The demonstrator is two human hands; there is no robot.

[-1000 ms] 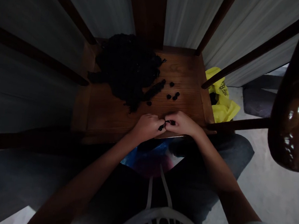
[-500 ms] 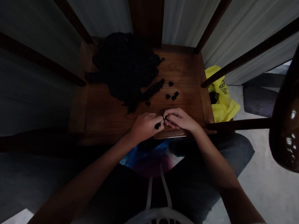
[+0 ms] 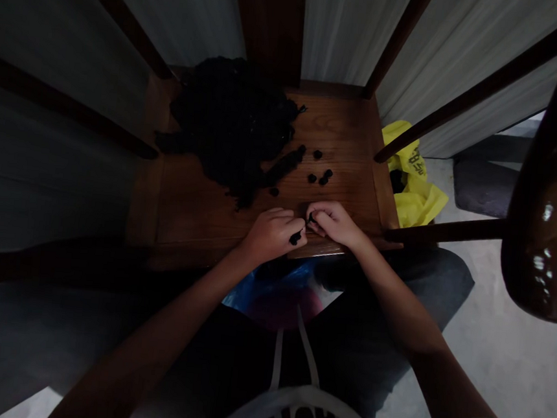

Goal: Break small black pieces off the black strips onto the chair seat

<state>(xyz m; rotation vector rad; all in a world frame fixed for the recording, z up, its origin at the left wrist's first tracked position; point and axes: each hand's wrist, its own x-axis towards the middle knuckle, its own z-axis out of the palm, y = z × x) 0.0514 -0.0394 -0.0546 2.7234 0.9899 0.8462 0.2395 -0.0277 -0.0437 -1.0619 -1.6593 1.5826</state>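
Close to the front edge of the wooden chair seat (image 3: pixel 195 211), my left hand (image 3: pixel 274 233) is closed around a small black fabric-like piece (image 3: pixel 295 238), part of which shows at the thumb side. Just to its right, my right hand (image 3: pixel 332 221) pinches another small black bit (image 3: pixel 311 218) between thumb and fingers. Whether the two bits are joined cannot be made out. Several small black lumps (image 3: pixel 312 178) lie on the seat beyond my hands. A large heap of black, soft-looking material (image 3: pixel 232 120) covers the back left, with a fuzzy strip (image 3: pixel 285 163) sticking out rightward.
Chair back posts (image 3: pixel 400 41) and side rails rise around the seat. A yellow plastic bag (image 3: pixel 418 198) with something black inside hangs or stands beyond the right edge. A glossy dark wooden armrest (image 3: pixel 545 219) fills the far right. Blue plastic (image 3: pixel 276 283) shows below the front edge.
My hands have shifted very slightly; the right one has drawn a little away from the left, and its fingers are curled tighter. The heap and the lumps stay in place.
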